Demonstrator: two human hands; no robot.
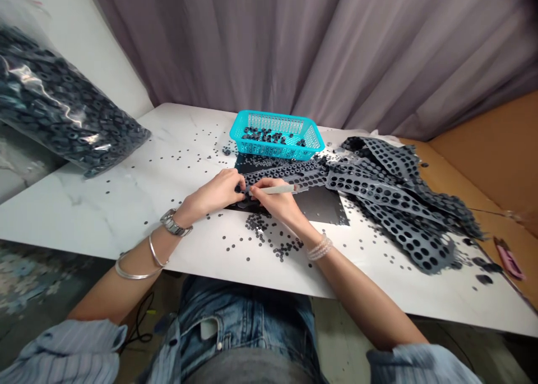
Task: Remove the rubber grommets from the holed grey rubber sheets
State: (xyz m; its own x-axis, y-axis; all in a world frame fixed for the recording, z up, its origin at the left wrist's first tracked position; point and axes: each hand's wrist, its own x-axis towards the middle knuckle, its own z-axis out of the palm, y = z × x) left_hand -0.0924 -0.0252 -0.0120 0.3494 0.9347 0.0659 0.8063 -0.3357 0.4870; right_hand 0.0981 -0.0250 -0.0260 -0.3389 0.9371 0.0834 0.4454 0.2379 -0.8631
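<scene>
My right hand [275, 198] is closed around a pale, pen-like tool [279, 189] that lies almost level, its tip hidden among my fingers. Close by on the left, my left hand [221, 190] has its fingers curled and pinched at the left end of a dark grey perforated rubber strip [290, 174]. Rows of ring shapes run along this strip, which rests over a black mat [323, 204]. Small black discs [258, 224] lie scattered in front of my hands.
Behind the strip stands a turquoise basket [277, 148] holding black rings. Punched rubber sheets [390, 190] are heaped at right, near a pink-handled cutter [509, 259]. A clear bag of black rings [63, 98] leans at left. Loose discs dot the white table [105, 216].
</scene>
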